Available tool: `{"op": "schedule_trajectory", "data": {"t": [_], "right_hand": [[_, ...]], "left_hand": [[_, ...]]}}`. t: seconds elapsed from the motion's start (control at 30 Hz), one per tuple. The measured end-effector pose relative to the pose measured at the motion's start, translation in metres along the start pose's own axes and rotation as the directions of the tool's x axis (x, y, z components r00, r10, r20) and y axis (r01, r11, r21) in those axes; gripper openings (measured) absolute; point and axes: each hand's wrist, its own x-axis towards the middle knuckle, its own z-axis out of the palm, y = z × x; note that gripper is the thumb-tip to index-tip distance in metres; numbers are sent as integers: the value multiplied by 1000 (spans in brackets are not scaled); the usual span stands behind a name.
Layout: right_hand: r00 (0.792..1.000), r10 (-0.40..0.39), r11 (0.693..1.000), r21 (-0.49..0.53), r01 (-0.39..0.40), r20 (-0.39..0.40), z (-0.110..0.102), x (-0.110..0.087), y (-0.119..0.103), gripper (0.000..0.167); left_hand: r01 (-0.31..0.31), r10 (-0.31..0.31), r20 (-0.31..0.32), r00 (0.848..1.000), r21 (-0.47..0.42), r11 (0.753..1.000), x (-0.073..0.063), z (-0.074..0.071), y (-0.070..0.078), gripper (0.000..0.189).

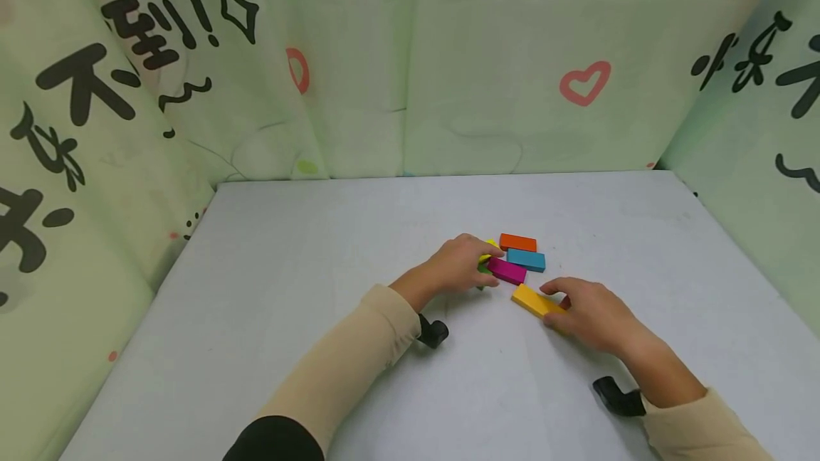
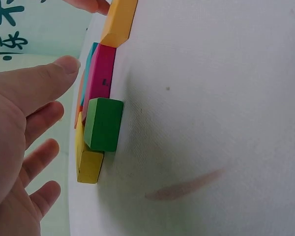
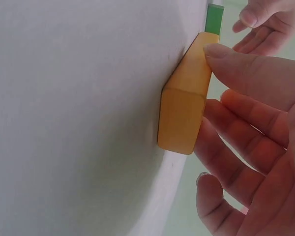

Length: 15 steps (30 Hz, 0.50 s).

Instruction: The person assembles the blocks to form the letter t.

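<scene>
My right hand (image 1: 592,315) pinches an orange-yellow block (image 1: 534,301) between thumb and fingers, low at the tabletop. In the right wrist view the thumb lies along one side of that block (image 3: 184,115). My left hand (image 1: 455,265) hovers beside a small cluster of blocks, its fingers spread and holding nothing in the left wrist view. The cluster has a magenta block (image 1: 507,270), a blue block (image 1: 526,260), an orange-red block (image 1: 518,242), a green block (image 2: 105,125) and a yellow block (image 2: 90,166). From the head, my left hand partly covers the green and yellow ones.
The blocks lie on a white table (image 1: 307,247). Pale green curtains (image 1: 487,77) with black characters and red hearts stand behind it and at both sides. A black strap piece (image 1: 433,331) sits at the left wrist, another black piece (image 1: 618,397) at the right.
</scene>
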Motion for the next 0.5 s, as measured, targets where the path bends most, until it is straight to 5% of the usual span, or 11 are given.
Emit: {"op": "schedule_trajectory", "data": {"t": [0.5], "right_hand": [[999, 28, 999, -22, -29, -23, 3, -9, -1, 61]], "left_hand": [[7, -8, 8, 1000, 100, 995, 6, 3, -1, 52]]}}
